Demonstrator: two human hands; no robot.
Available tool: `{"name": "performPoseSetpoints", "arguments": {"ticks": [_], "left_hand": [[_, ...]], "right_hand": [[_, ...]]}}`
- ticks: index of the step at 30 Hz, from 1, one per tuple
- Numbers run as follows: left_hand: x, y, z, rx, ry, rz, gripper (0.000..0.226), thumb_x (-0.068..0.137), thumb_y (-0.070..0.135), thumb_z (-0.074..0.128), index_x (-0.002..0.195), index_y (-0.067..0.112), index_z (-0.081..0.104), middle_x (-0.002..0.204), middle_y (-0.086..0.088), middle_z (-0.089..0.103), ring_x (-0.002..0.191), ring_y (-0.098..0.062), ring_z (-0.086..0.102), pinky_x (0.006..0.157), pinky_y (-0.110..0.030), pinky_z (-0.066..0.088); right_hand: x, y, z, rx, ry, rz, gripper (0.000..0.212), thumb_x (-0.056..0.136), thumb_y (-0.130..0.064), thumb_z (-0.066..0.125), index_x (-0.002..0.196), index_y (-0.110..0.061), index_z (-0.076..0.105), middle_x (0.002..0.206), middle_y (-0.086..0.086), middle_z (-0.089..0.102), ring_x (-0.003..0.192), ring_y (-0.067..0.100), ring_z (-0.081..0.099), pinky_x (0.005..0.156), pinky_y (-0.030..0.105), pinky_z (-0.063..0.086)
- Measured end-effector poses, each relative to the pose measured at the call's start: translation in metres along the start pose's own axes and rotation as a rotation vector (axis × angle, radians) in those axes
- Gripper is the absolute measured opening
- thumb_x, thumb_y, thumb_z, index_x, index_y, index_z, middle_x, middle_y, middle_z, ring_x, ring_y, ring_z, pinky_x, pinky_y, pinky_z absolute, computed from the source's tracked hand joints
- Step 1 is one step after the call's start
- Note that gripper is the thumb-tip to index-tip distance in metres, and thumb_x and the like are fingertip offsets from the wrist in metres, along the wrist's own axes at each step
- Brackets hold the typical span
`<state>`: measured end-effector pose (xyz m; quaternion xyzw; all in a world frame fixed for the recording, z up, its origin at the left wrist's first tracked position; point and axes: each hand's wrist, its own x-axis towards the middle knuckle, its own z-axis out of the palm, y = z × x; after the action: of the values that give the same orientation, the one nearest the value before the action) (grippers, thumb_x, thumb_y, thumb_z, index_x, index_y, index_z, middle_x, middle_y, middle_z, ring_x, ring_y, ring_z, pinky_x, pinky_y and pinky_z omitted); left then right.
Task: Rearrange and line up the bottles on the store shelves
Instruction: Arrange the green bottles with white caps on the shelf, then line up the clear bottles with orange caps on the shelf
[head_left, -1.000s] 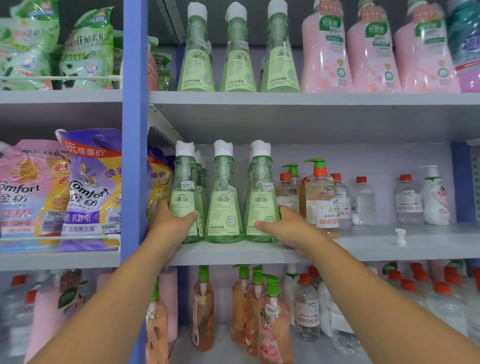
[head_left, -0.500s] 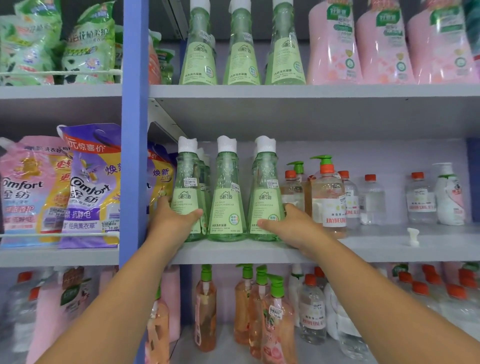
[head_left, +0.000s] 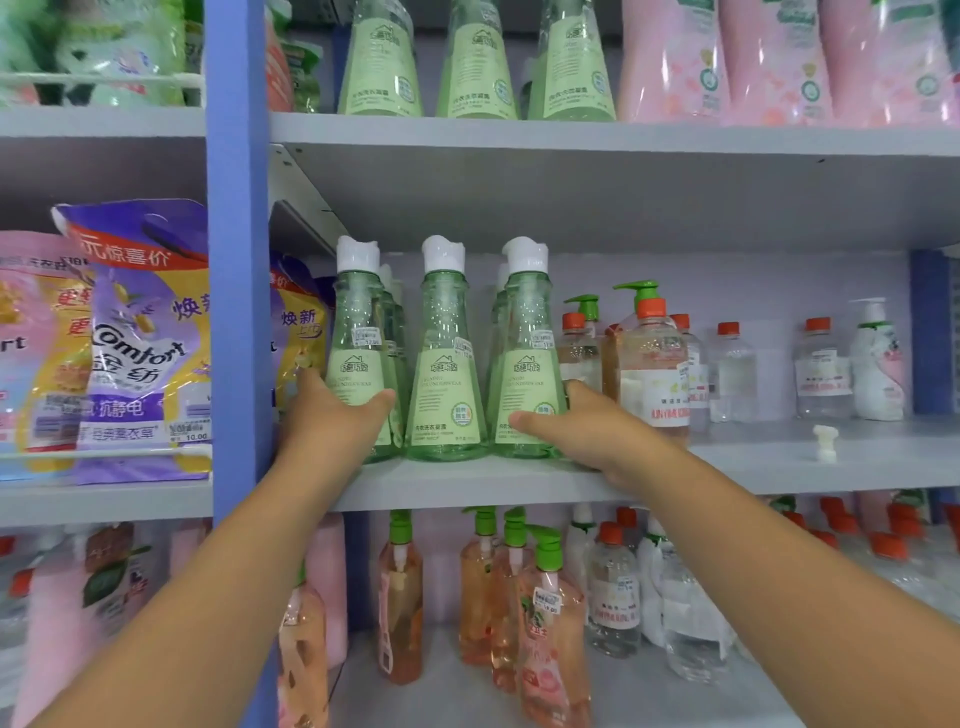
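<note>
Three tall green bottles with white caps stand in a row at the front of the middle shelf (head_left: 467, 486), with more of the same behind them. My left hand (head_left: 332, 421) grips the base of the left green bottle (head_left: 358, 358), thumb across its label. My right hand (head_left: 587, 431) grips the base of the right green bottle (head_left: 527, 358), thumb on its front. The middle green bottle (head_left: 444, 364) stands untouched between them.
Clear pump bottles with orange collars (head_left: 652, 364) crowd just right of my right hand. A loose white cap (head_left: 824, 442) lies on the shelf further right. A blue upright post (head_left: 239, 312) borders the left bottle. Softener pouches (head_left: 140, 338) fill the left bay.
The view has shifted up slightly. Both hands stay around the outer green bottles, and the row looks unchanged in position.
</note>
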<state>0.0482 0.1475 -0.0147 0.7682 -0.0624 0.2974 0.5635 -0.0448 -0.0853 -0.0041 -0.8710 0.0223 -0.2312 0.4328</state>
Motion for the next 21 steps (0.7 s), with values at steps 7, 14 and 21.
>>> {"name": "performPoseSetpoints", "arguments": {"ticks": [7,14,21], "left_hand": [[-0.054,0.038,0.011,0.046,0.238,0.504,0.044,0.092,0.025,0.070,0.132,0.019,0.054,0.134,0.002,0.051,0.126,-0.013,0.045,0.107,-0.030,0.036],[-0.120,0.114,0.104,-0.209,-0.190,0.461,0.016,0.093,0.019,0.069,0.105,0.030,0.065,0.109,0.015,0.066,0.105,0.002,0.063,0.092,-0.018,0.050],[-0.122,0.163,0.196,0.058,-0.304,0.158,0.037,0.094,0.037,0.067,0.127,0.032,0.051,0.116,0.011,0.056,0.104,-0.015,0.062,0.084,-0.032,0.055]], "right_hand": [[0.000,0.002,-0.036,-0.034,0.103,-0.073,0.067,0.091,-0.050,0.069,0.146,-0.021,0.046,0.135,-0.005,0.059,0.113,0.015,0.061,0.092,0.032,0.051],[0.023,0.030,-0.145,-0.134,0.373,-0.058,0.066,0.079,-0.059,0.077,0.125,-0.017,0.056,0.120,-0.002,0.059,0.101,0.018,0.062,0.073,0.029,0.045],[0.051,0.074,-0.168,0.078,0.001,-0.069,0.032,0.074,-0.035,0.085,0.097,-0.017,0.071,0.087,0.004,0.078,0.077,0.020,0.076,0.069,0.045,0.065]]}}
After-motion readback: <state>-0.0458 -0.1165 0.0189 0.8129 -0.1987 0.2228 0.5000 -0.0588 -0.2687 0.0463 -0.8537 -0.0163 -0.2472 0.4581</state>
